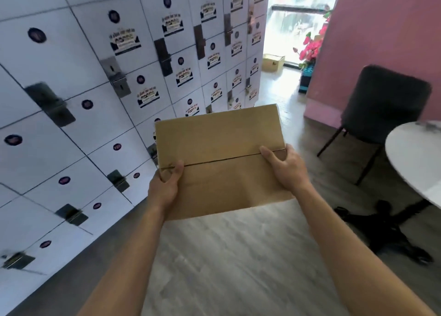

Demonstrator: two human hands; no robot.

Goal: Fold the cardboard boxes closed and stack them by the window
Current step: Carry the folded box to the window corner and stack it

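A brown cardboard box [219, 139] with its top flaps folded shut is carried in front of me above the floor. My left hand [165, 184] grips its left edge, thumb on top at the flap seam. At the right edge my right hand [286, 167] holds it the same way, thumb lying on the seam. Far ahead a second cardboard box [273, 62] sits on the floor by the bright window [298, 29].
A wall of white lockers [95, 101] runs along the left. On the right stand a pink wall [381, 29], a dark chair [384, 105] and a round white table [415, 153] with a black base. Pink flowers [311, 46] stand near the window.
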